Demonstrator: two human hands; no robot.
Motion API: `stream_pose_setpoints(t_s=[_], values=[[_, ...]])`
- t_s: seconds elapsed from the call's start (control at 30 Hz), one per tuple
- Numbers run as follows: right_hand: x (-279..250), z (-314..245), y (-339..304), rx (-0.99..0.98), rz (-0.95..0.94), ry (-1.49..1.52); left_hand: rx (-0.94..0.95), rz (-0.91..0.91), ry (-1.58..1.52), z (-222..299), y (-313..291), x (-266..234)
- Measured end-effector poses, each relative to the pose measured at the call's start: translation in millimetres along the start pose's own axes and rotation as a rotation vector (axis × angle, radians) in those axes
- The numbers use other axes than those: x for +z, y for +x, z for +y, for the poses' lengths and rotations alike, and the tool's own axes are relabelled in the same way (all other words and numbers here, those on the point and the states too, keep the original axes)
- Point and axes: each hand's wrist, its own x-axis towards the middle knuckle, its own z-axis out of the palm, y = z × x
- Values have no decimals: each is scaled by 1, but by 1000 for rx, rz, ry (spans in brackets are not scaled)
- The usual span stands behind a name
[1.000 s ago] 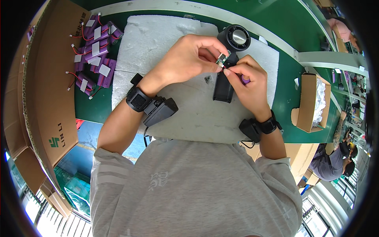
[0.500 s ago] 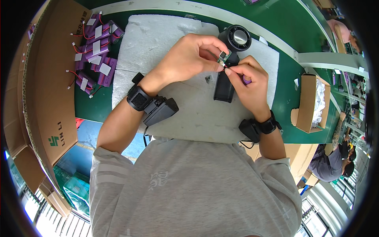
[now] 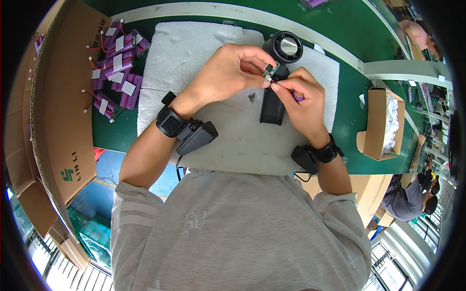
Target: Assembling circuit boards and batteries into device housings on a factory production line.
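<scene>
Two hands work close together above a foam block (image 3: 194, 43) on the green desk (image 3: 350, 145). With the board as the middle of a clock face, the left hand (image 3: 230, 70) comes in from 9 o'clock, thumb and fingers pinching the small green board (image 3: 270, 72). From 4 o'clock comes the right hand (image 3: 307, 99), its thumb and forefinger closed together at a thin lead (image 3: 272, 83) by the board's lower edge, its other fingers curled round a purple battery (image 3: 298, 96), of which only a little shows. Whether the lead's plug is seated in the board cannot be told; fingertips cover the spot.

A black fan lies on the foam, its round head (image 3: 286, 47) at 1 o'clock and its handle (image 3: 273, 109) running toward 6 o'clock, partly behind the hands. Whether the board touches it is unclear.

At 9 o'clock, beyond the foam, purple packs (image 3: 118, 63) with white labels and red and black leads lie heaped on the desk, just beside a tall carton (image 3: 68, 106). At 4 o'clock an open box (image 3: 374, 123) holds crumpled white stuff (image 3: 391, 121). Both wrists wear black straps with boxy devices (image 3: 198, 137).
</scene>
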Motion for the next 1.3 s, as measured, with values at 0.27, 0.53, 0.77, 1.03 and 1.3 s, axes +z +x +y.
stream_pose_setpoints(t_s=[0.27,0.53,0.77,1.03,1.3], values=[[-3,3,3,-54,-44,2,62,33,92,-1,-1,3],[0,-3,4,122,97,-7,171,118,257,0,-4,17],[1,-4,5,59,87,-95,267,206,334,-1,-4,25],[4,-8,5,-15,114,-184,253,227,414,-1,-6,22],[3,-6,5,2,130,-170,149,247,356,-1,-6,20]])
